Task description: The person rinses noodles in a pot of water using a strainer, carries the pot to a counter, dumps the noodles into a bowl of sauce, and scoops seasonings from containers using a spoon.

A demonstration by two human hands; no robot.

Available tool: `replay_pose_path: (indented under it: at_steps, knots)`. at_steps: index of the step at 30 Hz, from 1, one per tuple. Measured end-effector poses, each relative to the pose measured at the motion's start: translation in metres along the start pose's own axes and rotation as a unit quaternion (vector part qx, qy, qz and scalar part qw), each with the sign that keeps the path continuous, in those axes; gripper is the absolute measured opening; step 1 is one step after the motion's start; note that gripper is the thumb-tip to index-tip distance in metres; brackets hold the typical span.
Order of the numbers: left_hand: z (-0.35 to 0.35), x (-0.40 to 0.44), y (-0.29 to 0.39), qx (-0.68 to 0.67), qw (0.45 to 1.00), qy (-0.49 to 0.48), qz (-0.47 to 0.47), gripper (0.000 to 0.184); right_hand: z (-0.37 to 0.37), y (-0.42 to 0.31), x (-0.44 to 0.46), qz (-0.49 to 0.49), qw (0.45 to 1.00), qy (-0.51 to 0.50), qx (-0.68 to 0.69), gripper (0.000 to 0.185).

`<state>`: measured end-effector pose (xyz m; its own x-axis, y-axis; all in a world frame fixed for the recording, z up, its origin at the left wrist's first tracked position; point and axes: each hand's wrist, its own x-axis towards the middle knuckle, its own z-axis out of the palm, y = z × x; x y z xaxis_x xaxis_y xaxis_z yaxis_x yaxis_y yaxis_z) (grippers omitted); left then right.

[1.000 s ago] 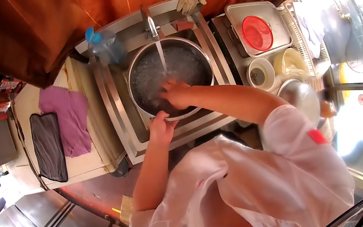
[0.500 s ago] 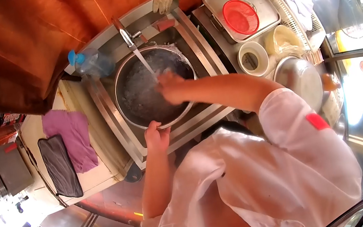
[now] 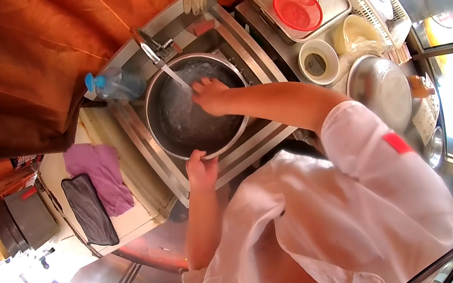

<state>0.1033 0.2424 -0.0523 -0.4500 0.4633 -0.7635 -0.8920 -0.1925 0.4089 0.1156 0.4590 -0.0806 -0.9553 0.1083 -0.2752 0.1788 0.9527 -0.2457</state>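
A large round metal pot point(image 3: 155, 131) stands in the steel sink point(image 3: 213, 39) with frothy, dark-looking water in it. From the tap point(image 3: 149, 51), a stream of water point(image 3: 175, 78) runs down into it. My left hand point(image 3: 202, 170) grips the near rim of the pot, thumb over the edge. Over the water, inside the pot's right half, is my right hand point(image 3: 211, 97); its fingers are slightly apart beside the stream, and I see nothing held in them.
A blue-topped bottle point(image 3: 116, 83) stands left of the pot. Purple cloth point(image 3: 101, 179) and a dark folded cloth point(image 3: 90, 211) lie on the left counter. On the right are a red basket point(image 3: 298, 9) in a metal tray point(image 3: 335, 1), a white tub point(image 3: 318, 62) and a metal bowl point(image 3: 380, 91).
My right hand's fingers, blurred before, now show clearly beside the stream. The water looks less churned. My left hand stays on the rim, and the view has shifted slightly.
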Motion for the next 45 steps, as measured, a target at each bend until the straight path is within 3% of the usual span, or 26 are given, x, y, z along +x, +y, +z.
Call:
replay_pose_path:
  at_steps: [1,2,5,6,9,10,13,17,18,21,22,26,29,30,34,37,38,41,42,44,45]
  knots:
    - [0.000,0.001,0.000,0.009,1.000,-0.002,-0.009,0.007,-0.006,-0.010,-0.011,0.032,0.999,-0.012,-0.016,0.044]
    - [-0.001,0.004,-0.001,0.017,1.000,-0.003,-0.017,0.007,-0.006,-0.022,-0.019,-0.010,0.998,-0.051,-0.038,0.047]
    - [-0.012,0.021,-0.004,0.037,0.999,-0.020,-0.028,0.019,0.003,-0.011,-0.001,-0.109,0.992,-0.035,0.048,0.050]
    - [-0.018,0.022,-0.006,0.042,0.998,-0.022,-0.032,0.026,-0.004,0.002,0.003,-0.081,0.994,0.000,0.074,0.056]
    - [-0.009,0.002,0.001,0.027,1.000,-0.003,-0.008,0.011,-0.015,0.000,-0.007,0.055,0.997,-0.048,0.020,0.060]
    - [-0.008,0.005,-0.001,0.026,0.999,-0.007,-0.017,0.011,-0.015,-0.017,-0.016,0.052,0.996,-0.066,-0.015,0.062]
    - [-0.001,0.014,-0.006,0.028,0.999,-0.015,-0.032,0.012,0.003,-0.013,-0.006,-0.101,0.993,-0.043,0.048,0.059]
    - [-0.010,0.007,-0.002,0.029,0.999,-0.002,-0.019,0.020,-0.018,0.005,-0.004,0.054,0.998,-0.032,0.017,0.054]
    - [-0.012,0.007,-0.002,0.026,1.000,-0.004,-0.014,0.024,-0.008,-0.011,-0.013,0.048,0.999,-0.015,-0.007,0.057]
    - [0.004,0.014,-0.006,0.039,0.999,-0.010,-0.035,0.014,0.003,-0.026,-0.020,-0.109,0.991,-0.010,0.076,0.059]
    - [0.002,0.015,-0.008,0.053,0.998,0.001,-0.039,0.013,0.000,-0.014,-0.001,-0.104,0.994,-0.033,0.007,0.059]
    - [-0.011,0.008,-0.003,0.057,0.998,0.007,-0.026,0.015,-0.019,-0.011,-0.012,0.081,0.995,-0.054,0.035,0.058]
    - [-0.001,0.011,-0.003,0.059,0.998,0.001,-0.037,0.010,0.019,-0.028,-0.016,-0.075,0.995,-0.033,0.056,0.052]
    - [-0.001,0.014,-0.007,0.057,0.998,0.000,-0.033,0.010,0.003,-0.021,-0.017,-0.082,0.995,-0.008,0.053,0.050]
    - [0.008,-0.007,-0.005,0.049,0.998,0.021,-0.027,0.011,-0.018,-0.002,-0.011,0.080,0.992,-0.064,0.077,0.048]
    - [-0.001,0.007,-0.009,0.046,0.998,-0.009,-0.035,0.011,-0.004,-0.037,-0.034,-0.012,0.990,-0.118,0.070,0.045]
    - [-0.002,0.012,-0.014,0.050,0.998,-0.019,-0.035,0.011,-0.002,-0.032,-0.028,-0.049,0.992,-0.093,0.069,0.045]
    - [-0.006,0.003,-0.013,0.073,0.997,-0.011,-0.033,0.010,0.007,0.016,0.007,0.001,0.983,-0.079,0.165,0.055]
    - [-0.006,-0.005,-0.008,0.075,0.997,-0.006,-0.032,0.009,-0.013,0.015,-0.012,0.025,0.994,-0.071,0.078,0.054]
    - [0.001,-0.007,-0.008,0.048,0.999,0.009,-0.018,0.008,0.005,-0.024,-0.033,0.072,0.993,-0.071,0.054,0.052]
    - [0.001,-0.002,-0.011,0.052,0.998,0.003,-0.026,0.008,-0.011,-0.029,-0.040,0.025,0.993,-0.105,0.040,0.052]
